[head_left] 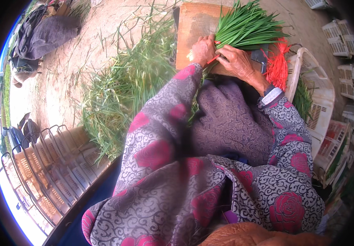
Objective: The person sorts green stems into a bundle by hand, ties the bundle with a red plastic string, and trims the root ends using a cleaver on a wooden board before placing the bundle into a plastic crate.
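A bundle of long green chives [248,26] lies across the wooden board [189,24], leaves fanned toward the far right. My left hand [203,50] is closed at the bundle's stem end, over the board. Close beside it, my right hand [239,62] is bent with its fingers pinched on a red tie strip [213,59] that runs between the two hands. Another bit of red shows around the stems by the left fingers. Most of the stem ends are hidden under my hands. A bunch of loose red strips [278,65] hangs just right of my right wrist.
Loose, partly yellowed leaves [123,90] are heaped on the ground to my left. A white plastic crate [318,98] with chives stands at my right. More crates [347,37] line the far right. Crates in a wire-framed stack [50,164] stand lower left. Dark cloth [50,37] lies far left.
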The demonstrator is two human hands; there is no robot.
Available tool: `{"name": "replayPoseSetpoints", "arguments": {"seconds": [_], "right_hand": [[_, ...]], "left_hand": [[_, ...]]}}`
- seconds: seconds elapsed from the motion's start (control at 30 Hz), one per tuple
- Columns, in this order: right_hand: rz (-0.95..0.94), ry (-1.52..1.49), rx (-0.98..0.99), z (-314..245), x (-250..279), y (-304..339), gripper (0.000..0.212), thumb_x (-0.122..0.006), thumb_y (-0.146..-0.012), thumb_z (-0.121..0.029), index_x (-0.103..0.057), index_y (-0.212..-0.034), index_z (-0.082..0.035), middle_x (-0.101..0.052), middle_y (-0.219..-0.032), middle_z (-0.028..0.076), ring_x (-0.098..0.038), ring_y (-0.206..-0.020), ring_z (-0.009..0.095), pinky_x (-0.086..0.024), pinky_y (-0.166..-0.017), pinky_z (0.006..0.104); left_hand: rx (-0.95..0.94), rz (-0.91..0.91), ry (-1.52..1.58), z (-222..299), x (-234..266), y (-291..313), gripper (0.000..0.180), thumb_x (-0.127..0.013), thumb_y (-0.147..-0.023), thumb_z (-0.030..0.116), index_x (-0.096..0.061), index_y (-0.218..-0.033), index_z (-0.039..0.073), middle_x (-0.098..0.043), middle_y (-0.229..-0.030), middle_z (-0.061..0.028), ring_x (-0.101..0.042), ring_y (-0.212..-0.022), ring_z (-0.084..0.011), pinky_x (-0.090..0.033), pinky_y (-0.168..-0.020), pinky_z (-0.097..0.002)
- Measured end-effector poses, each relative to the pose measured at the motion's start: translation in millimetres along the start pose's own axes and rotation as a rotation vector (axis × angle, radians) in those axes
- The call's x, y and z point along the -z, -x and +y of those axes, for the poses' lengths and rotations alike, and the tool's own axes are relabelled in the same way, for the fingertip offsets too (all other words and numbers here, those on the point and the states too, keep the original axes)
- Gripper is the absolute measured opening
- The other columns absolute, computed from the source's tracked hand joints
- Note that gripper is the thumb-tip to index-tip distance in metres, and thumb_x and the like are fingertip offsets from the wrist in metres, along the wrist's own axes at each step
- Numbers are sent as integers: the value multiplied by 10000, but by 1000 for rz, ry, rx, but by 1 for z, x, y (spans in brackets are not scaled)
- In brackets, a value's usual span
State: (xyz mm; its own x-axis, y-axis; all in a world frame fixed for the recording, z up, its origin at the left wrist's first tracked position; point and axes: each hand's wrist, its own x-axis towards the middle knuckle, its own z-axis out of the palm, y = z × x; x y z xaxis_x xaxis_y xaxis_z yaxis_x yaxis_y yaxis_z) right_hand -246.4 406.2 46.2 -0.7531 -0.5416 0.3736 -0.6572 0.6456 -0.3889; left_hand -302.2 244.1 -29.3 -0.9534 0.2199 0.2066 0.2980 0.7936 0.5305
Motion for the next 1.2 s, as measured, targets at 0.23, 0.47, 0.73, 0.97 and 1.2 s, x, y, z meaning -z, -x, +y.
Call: {"name": "replayPoseSetpoints", "arguments": {"seconds": [0.23,0.47,0.73,0.97,1.2], "right_hand": [[24,-265,-252,3,-10,5,166,-659,-938,-159,-656,-919,6,-646,-808,222,-640,-796,436,-502,-689,465],[39,-349,-323,-2,-6,7,159,-632,-946,-138,-657,-923,17,-651,-828,238,-638,-795,445,-500,-686,450],[122,-343,-414,1,-8,-13,214,-686,-933,-180,-636,-1033,3,-699,-813,156,-676,-699,301,-538,-664,387],[82,-221,-339,8,-16,-31,336,-716,-921,-199,-641,-1188,-10,-704,-838,123,-676,-696,218,-540,-633,358],[162,-454,-360,32,-34,-29,213,-696,-940,-187,-711,-1050,-6,-730,-886,97,-687,-706,191,-533,-629,325]], "left_hand": [[-34,80,39,4,5,7,613,-766,-722,474,-610,-1165,79,-697,-1023,-193,-659,-985,-404,-538,-823,-508],[-3,105,40,9,7,6,539,-784,-714,475,-603,-1007,61,-703,-975,-191,-661,-989,-382,-545,-835,-491],[-6,145,41,13,6,7,503,-749,-747,459,-610,-1018,59,-706,-970,-191,-668,-960,-385,-542,-841,-497],[-63,17,-6,10,7,3,419,-661,-827,428,-664,-1098,108,-710,-989,-151,-681,-927,-361,-557,-770,-486],[-83,186,-51,4,-12,6,432,-669,-839,422,-652,-1145,118,-689,-1048,-172,-653,-1008,-362,-540,-830,-474]]}}
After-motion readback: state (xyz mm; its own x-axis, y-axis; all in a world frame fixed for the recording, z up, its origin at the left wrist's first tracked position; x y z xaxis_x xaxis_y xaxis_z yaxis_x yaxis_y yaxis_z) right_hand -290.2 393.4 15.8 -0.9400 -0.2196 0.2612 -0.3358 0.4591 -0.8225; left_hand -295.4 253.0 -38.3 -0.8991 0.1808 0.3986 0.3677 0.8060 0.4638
